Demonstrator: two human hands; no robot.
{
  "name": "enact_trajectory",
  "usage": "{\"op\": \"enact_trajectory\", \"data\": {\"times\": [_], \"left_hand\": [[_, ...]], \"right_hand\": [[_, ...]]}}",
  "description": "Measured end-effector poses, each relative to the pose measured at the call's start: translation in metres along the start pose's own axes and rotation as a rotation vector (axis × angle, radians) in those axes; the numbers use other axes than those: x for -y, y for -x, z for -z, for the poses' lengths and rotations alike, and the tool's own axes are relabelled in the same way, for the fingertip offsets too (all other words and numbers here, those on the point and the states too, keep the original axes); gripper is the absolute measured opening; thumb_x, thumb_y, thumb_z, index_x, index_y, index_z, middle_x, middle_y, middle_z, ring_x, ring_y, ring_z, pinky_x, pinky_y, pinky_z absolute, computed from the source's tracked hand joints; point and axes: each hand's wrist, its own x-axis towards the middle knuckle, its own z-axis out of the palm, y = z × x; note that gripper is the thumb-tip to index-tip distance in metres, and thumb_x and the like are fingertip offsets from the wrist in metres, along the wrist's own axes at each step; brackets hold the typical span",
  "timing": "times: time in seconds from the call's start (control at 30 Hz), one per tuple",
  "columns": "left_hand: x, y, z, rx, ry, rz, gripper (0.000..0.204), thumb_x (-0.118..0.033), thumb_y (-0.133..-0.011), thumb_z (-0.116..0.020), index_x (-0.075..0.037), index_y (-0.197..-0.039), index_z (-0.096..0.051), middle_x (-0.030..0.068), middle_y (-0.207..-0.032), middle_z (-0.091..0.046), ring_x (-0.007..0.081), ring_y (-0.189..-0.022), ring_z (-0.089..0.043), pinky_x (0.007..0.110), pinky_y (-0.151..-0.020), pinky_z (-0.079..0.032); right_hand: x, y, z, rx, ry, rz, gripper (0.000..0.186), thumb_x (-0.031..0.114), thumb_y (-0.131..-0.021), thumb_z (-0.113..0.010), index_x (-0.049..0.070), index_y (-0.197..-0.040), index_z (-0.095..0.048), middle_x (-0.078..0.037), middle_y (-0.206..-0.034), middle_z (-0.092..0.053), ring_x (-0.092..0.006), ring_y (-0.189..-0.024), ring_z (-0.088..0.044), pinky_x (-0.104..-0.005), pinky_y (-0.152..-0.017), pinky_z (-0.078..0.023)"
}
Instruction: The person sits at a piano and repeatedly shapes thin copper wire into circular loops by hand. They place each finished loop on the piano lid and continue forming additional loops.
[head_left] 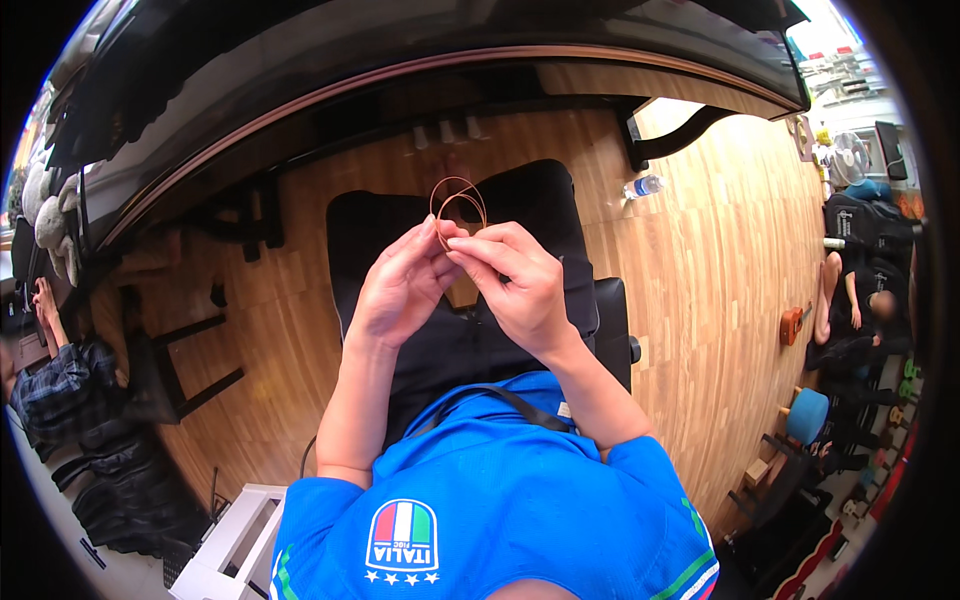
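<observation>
A thin copper-coloured wire (456, 179), bent into a couple of loose round loops, stands up from my fingertips above my lap. My left hand (402, 287) pinches its lower left side between thumb and fingers, palm turned inward. The lower right part is gripped by my right hand (518, 283), with thumb and forefinger pressed together. My two hands nearly touch at the fingertips. The ends of the wire are hidden in the fingers. Below both hands lie my legs in black trousers (540, 210).
A glossy black piano (400, 60) curves across the front, its pedals (447, 130) low down. On the wooden floor stand a water bottle (645, 187) and a blue stool (806, 415). People sit at far left (60, 385) and far right (850, 310). A small guitar (791, 325) is at right.
</observation>
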Motion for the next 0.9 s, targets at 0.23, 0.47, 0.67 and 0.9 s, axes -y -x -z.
{"op": "enact_trajectory", "data": {"times": [0.23,0.47,0.67,0.9], "left_hand": [[0.003,0.003,-0.004,0.019,-0.036,-0.065,0.029,-0.027,-0.107,-0.05,-0.004,-0.117,-0.065,0.0091,-0.116,-0.067,0.0194,-0.108,-0.064,0.034,-0.097,-0.05],[0.0,0.003,-0.01,-0.096,0.0,-0.103,0.028,-0.027,-0.105,-0.054,-0.004,-0.116,-0.066,0.0085,-0.114,-0.069,0.0231,-0.114,-0.065,0.036,-0.097,-0.053],[-0.002,0.002,-0.01,-0.119,0.001,-0.128,0.026,-0.027,-0.104,-0.056,-0.004,-0.114,-0.065,0.0058,-0.106,-0.07,0.0211,-0.107,-0.067,0.036,-0.094,-0.054],[-0.008,0.002,-0.01,-0.134,0.05,-0.202,0.022,-0.024,-0.105,-0.056,-0.004,-0.114,-0.062,-0.0001,-0.086,-0.06,0.0151,-0.09,-0.063,0.031,-0.088,-0.051]], "right_hand": [[-0.003,-0.001,-0.003,-0.029,0.071,0.111,0.02,-0.001,-0.084,-0.073,0.003,-0.103,-0.073,-0.008,-0.092,-0.064,-0.0212,-0.077,-0.065,-0.0306,-0.066,-0.055],[-0.004,0.001,0.001,0.032,0.112,0.148,0.023,-0.001,-0.082,-0.073,0.004,-0.104,-0.073,-0.008,-0.092,-0.063,-0.0215,-0.078,-0.065,-0.03,-0.066,-0.055],[-0.003,-0.002,0.007,0.097,0.108,0.179,0.023,0.0,-0.081,-0.074,0.004,-0.103,-0.073,-0.007,-0.091,-0.064,-0.0215,-0.078,-0.067,-0.0306,-0.065,-0.056],[-0.003,-0.004,0.006,0.125,0.117,0.103,0.019,0.004,-0.082,-0.075,0.003,-0.101,-0.073,-0.007,-0.087,-0.064,-0.0229,-0.076,-0.067,-0.0318,-0.065,-0.055]]}}
